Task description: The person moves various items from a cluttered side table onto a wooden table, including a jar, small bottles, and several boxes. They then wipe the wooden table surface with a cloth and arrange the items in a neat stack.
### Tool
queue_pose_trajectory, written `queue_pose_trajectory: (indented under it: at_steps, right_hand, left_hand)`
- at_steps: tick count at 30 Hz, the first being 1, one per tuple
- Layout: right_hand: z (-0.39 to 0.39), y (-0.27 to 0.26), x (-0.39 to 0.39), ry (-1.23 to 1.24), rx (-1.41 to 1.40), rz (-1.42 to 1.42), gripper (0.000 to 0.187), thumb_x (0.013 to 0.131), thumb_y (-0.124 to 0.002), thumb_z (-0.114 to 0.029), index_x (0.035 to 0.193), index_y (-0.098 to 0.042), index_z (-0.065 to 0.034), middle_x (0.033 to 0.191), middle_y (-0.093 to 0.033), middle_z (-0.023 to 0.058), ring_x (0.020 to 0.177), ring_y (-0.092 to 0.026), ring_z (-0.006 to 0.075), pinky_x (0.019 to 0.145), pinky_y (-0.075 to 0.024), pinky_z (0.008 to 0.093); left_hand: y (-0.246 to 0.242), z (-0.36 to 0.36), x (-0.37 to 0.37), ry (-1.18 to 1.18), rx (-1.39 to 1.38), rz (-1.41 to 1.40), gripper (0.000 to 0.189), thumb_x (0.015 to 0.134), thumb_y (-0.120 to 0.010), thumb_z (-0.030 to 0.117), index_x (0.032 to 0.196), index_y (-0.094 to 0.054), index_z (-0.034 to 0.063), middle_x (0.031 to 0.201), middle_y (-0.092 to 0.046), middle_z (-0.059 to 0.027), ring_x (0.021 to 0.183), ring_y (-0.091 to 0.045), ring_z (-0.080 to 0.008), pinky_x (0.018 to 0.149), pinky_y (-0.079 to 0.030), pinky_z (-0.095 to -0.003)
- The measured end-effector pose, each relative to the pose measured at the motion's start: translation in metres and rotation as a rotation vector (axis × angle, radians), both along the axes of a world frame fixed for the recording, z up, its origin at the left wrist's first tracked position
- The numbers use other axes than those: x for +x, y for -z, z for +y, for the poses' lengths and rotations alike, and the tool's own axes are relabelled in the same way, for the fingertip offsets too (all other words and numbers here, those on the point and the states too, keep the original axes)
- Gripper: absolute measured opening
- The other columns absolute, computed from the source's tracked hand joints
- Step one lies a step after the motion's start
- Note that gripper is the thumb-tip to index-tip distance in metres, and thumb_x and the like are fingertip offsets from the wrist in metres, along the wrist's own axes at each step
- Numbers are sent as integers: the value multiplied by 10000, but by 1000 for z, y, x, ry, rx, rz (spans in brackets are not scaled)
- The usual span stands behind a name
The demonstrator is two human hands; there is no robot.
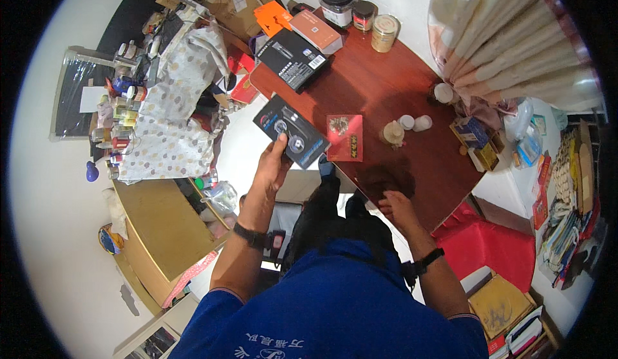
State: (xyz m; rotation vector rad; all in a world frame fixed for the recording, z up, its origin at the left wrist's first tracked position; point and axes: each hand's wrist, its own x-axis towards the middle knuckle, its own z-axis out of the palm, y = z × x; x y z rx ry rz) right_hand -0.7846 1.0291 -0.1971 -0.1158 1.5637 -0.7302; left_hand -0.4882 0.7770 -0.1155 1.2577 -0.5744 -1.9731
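Observation:
In my left hand [274,163] is a dark product box [292,130] printed with pictures of a device and two round parts. The thumb lies across its front, and the box is tilted beside the left edge of the reddish-brown wooden table [338,89]. My right hand [400,210] is at the table's near edge, holding nothing, fingers loosely bent and partly apart. Just right of the held box, a red packet [344,138] lies flat on the table. Further right are a cream-coloured bottle [393,133] and two small white-capped containers [414,123].
A black box [292,60], an orange-brown box [316,31] and lidded jars [338,6] stand at the table's far end. Small boxes [475,142] sit at its right edge. A red-covered seat [487,243] is below right. Left, a spotted cloth [169,117] covers a cabinet.

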Motion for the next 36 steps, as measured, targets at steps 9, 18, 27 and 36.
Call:
queue_pose_trajectory:
  at_steps: [9, 18, 27, 36]
  right_hand:
    - [-8, 4, -10, -463, -83, 826, 533, 963, -665, -254, 1449, -535, -78, 1272, -647, 201, 1151, -606, 353, 1014, -501, 499]
    - [-59, 29, 27, -852, 43, 1179, 628, 919, -690, -265, 1500, -496, -123, 1415, -497, 248, 1283, -492, 470, 1045, -440, 623]
    - [-23, 18, -4, -642, 62, 975, 312, 822, -743, -140, 1084, -633, -12, 1077, -659, 256, 1048, -642, 434, 913, -528, 539]
    - [-43, -161, 39, -161, -473, 632, 373, 782, -694, -81, 1137, -620, 8, 1030, -670, 215, 955, -698, 361, 844, -568, 447]
  left_hand:
    - [36, -80, -15, 124, -53, -68, 634, 1045, -623, 483, 1412, -538, -27, 1349, -656, -143, 1232, -627, -261, 1071, -496, -419]
    - [39, -68, 6, 327, 42, -324, 596, 991, -730, 415, 1350, -550, -24, 1228, -688, -95, 1073, -678, -184, 944, -540, -330]
    - [25, -61, -8, 403, 3, -373, 693, 978, -750, 389, 1415, -499, -86, 1250, -662, -144, 1090, -658, -201, 950, -534, -353]
    - [-10, -18, -20, 552, -189, -489, 720, 970, -761, 391, 1409, -498, -117, 1191, -686, -188, 1065, -668, -227, 946, -534, -353]
